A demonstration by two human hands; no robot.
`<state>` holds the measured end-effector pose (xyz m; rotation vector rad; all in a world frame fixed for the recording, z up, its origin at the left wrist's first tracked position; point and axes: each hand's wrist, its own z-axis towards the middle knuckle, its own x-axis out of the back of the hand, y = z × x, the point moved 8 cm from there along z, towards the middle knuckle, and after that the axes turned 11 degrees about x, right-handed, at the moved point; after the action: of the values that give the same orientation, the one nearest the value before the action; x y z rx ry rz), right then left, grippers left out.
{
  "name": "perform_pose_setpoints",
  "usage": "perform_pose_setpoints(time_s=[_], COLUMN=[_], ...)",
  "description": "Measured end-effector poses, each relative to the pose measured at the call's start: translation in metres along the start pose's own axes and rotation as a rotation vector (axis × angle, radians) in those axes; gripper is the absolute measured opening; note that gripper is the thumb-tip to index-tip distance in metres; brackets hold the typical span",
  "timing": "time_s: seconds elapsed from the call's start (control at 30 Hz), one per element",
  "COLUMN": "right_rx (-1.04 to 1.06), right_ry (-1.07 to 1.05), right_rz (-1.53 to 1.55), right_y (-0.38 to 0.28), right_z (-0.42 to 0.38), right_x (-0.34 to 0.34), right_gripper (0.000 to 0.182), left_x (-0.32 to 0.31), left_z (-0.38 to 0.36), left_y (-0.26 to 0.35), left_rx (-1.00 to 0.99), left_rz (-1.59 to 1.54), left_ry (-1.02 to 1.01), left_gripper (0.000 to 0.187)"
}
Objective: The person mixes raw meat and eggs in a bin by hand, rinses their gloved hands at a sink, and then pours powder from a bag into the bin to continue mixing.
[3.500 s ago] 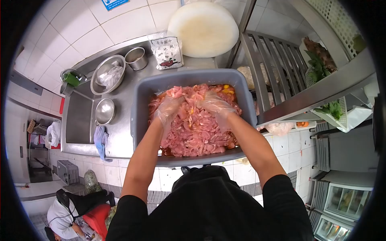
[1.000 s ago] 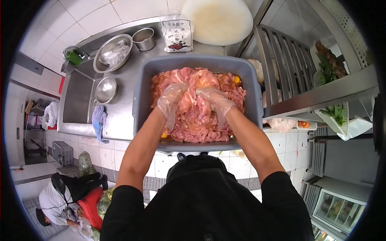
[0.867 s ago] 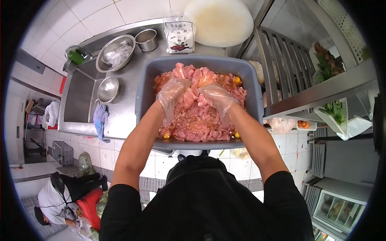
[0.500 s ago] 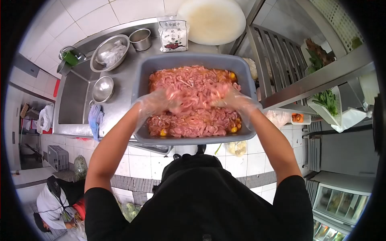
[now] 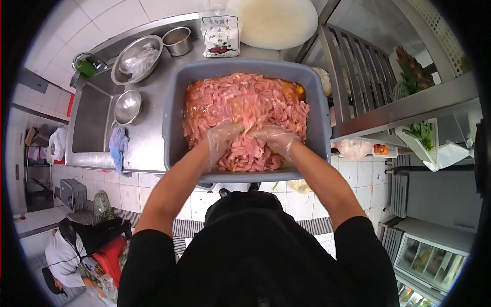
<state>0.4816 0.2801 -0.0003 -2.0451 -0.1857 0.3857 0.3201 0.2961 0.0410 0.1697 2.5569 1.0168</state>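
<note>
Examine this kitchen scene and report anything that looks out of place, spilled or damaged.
The blue-purple cloth looks untidy, its end drooping over the front edge of the steel counter. A pale yellow item, too unclear to name, looks misplaced on the tiled floor below the gray tub. No clear spill or damage shows.

Head-worn view faces forward and steeply down.
</note>
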Motion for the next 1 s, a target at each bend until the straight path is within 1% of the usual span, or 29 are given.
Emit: perform_pose_setpoints(time_s=[0.03, 0.07, 0.1, 0.13, 0.17, 0.2, 0.23, 0.27, 0.3, 0.33, 0.37, 0.4, 0.43, 0.47, 0.5, 0.53, 0.57, 0.6, 0.63, 0.67, 0.7, 0.73, 0.77, 0.8, 0.83, 0.87, 0.9, 0.97, 1.0], right_rx=[-0.008, -0.004, 0.082, 0.164, 0.163, 0.222, 0.282, 0.343, 0.379, 0.387, 0.558, 0.730, 0.735, 0.584, 0.399, 0.402, 0.421, 0.440, 0.443, 0.543, 0.642, 0.642, 0.625, 0.607, 0.605, 0.369, 0.136, 0.149, 0.066], right_ry=[0.060, 0.054, 0.018, -0.016, -0.018, -0.045, -0.072, -0.097, -0.076, -0.074, -0.039, -0.004, -0.003, 0.080, 0.165, 0.171, 0.130, 0.088, 0.090, 0.113, 0.137, 0.141, 0.162, 0.182, 0.183, 0.109, 0.037, -0.077, -0.115], right_rz=[0.115, 0.112, 0.111, 0.112, 0.112, 0.146, 0.180, 0.216, 0.114, 0.112, 0.107, 0.102, 0.101, -0.405, -0.899, -0.899, -0.805, -0.711, -0.711, -0.900, -1.089, -1.089, -1.122, -1.155, -1.154, -0.899, -0.637, -0.585, -0.723], right_y=[-0.002, -0.003, -0.014, -0.023, -0.026, -0.035, -0.047, -0.058, -0.053, -0.071, -0.099, -0.132, -0.157, -0.174, -0.182, -0.189, -0.193, -0.195, -0.187, -0.183, -0.182, -0.184, -0.184, -0.187, -0.196, -0.190, -0.172, -0.140, -0.130], right_z=[0.012, 0.019, 0.026, 0.029, 0.030, 0.029, 0.029, 0.030, 0.047, 0.047, 0.045, 0.036, 0.032, 0.033, 0.029, 0.021, 0.012, 0.007, 0.016, 0.030, 0.036, 0.030, 0.024, 0.015, -0.006, -0.030, -0.049, -0.062, -0.075], right_x=[-0.001, -0.004, -0.009, -0.013, -0.011, -0.010, -0.009, -0.008, 0.004, -0.002, -0.009, -0.017, -0.026, -0.031, -0.029, -0.029, -0.032, -0.033, -0.021, -0.007, 0.001, 0.002, 0.005, 0.005, 0.000, -0.001, 0.000, 0.020, 0.027], right_gripper=[0.045, 0.045, 0.043, 0.042, 0.042, 0.042, 0.042, 0.042, 0.043, 0.043, 0.043, 0.044, 0.044, 0.033, 0.023, 0.023, 0.021, 0.020, 0.020, 0.032, 0.044, 0.044, 0.038, 0.032, 0.032, 0.025, 0.020, 0.022, 0.031], left_x=[-0.002, 0.002, 0.006, 0.009, 0.007, 0.005, 0.006, 0.009, 0.011, 0.014, 0.021, 0.015, 0.002, -0.008, -0.006, -0.015, -0.035, -0.037, -0.037, -0.034, -0.040, -0.031, -0.023, -0.022, -0.020, -0.017, -0.015, -0.022, -0.001], left_z=[0.005, 0.014, 0.019, 0.023, 0.027, 0.029, 0.030, 0.030, 0.030, 0.032, 0.035, 0.031, 0.018, 0.009, 0.014, 0.009, 0.008, 0.011, 0.020, 0.028, 0.019, 0.005, -0.003, -0.008, -0.014, -0.021, -0.035, -0.065, -0.062], left_y=[0.002, 0.005, 0.011, 0.016, 0.021, 0.026, 0.030, 0.034, 0.038, 0.044, 0.052, 0.059, 0.079, 0.095, 0.102, 0.128, 0.132, 0.134, 0.131, 0.128, 0.130, 0.137, 0.130, 0.126, 0.125, 0.123, 0.123, 0.112, 0.090], left_rx=[-0.008, -0.027, -0.047, -0.049, -0.032, -0.017, -0.021, -0.031, -0.044, -0.058, -0.091, -0.096, -0.228, -0.360, -0.363, -0.650, -0.896, -0.900, -0.780, -0.631, -0.635, -0.501, -0.355, -0.356, -0.409, -0.460, -0.455, -0.360, -0.439], left_rz=[0.001, -0.054, -0.112, -0.114, -0.056, 0.003, 0.005, -0.043, -0.090, -0.137, -0.059, -0.056, -0.021, 0.013, 0.017, 0.798, 1.594, 1.596, 1.898, 2.192, 2.193, 1.580, 0.973, 0.974, 1.016, 1.057, 1.057, 1.555, 1.670], left_ry=[0.005, 0.058, 0.109, 0.111, 0.060, 0.009, 0.009, 0.028, 0.045, 0.061, 0.148, 0.147, 0.108, 0.068, 0.065, 0.312, 0.559, 0.558, 0.684, 0.810, 0.810, 0.625, 0.430, 0.428, 0.431, 0.434, 0.430, 0.303, 0.201], left_gripper=[0.038, 0.033, 0.029, 0.029, 0.030, 0.031, 0.031, 0.029, 0.028, 0.026, 0.032, 0.032, 0.036, 0.041, 0.041, 0.044, 0.046, 0.046, 0.040, 0.034, 0.034, 0.038, 0.042, 0.042, 0.043, 0.045, 0.045, 0.052, 0.055])
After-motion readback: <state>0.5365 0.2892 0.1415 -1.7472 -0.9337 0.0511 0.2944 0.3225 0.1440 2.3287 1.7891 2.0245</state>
